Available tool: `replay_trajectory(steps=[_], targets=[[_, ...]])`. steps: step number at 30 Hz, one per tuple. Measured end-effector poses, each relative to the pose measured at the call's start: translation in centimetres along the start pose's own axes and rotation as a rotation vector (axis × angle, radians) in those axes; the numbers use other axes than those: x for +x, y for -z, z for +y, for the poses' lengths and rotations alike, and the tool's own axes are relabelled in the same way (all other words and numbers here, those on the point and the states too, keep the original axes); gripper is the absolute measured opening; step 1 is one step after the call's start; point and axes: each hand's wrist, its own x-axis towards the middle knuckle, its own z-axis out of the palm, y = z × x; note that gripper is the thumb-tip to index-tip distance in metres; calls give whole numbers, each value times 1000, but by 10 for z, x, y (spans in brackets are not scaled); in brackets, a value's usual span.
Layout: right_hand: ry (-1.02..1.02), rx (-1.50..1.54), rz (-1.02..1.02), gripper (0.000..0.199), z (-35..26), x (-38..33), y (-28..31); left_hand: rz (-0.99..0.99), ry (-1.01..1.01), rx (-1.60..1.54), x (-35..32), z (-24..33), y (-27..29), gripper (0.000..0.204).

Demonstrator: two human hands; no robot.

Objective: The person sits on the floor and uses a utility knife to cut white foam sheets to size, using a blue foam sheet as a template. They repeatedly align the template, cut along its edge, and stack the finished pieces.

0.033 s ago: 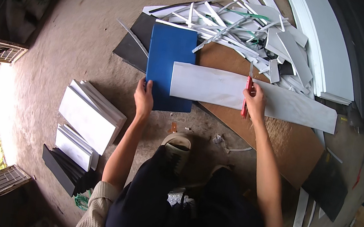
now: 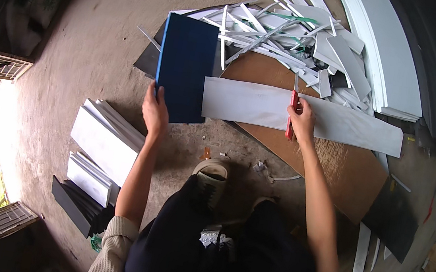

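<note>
My left hand [image 2: 156, 109] is closed on the lower left edge of a blue rectangular panel [image 2: 186, 67], thumb on its face. The panel's right edge lies close beside the left end of a long white strip [image 2: 246, 103]. That strip lies across a brown board [image 2: 339, 168]. My right hand [image 2: 302, 121] grips a red utility knife [image 2: 292, 114] over the strip, with its blade out and pointing away from me. Some of the right fingers are hidden behind the knife and hand.
A heap of white offcuts [image 2: 280, 37] lies beyond the board. Long white sheets [image 2: 380, 48] are stacked at the far right. Cut white panels [image 2: 105, 137] and black panels [image 2: 73, 205] stand to my left. My shoe [image 2: 211, 170] is near the board's front edge.
My left hand has moved the blue panel leftward, off the white strip's left end, and its face looks darker. My right hand and the knife stay nearly in place.
</note>
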Motion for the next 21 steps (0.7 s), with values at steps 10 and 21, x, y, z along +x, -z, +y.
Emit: replay_trajectory(steps=[10,21], targets=[[-330,385,121,32,13,-1,43,-462,-610,199,81,65,21,17],[-178,-263,226,42,57,-19,85,-582,-1067,118,61,49,-114,24]])
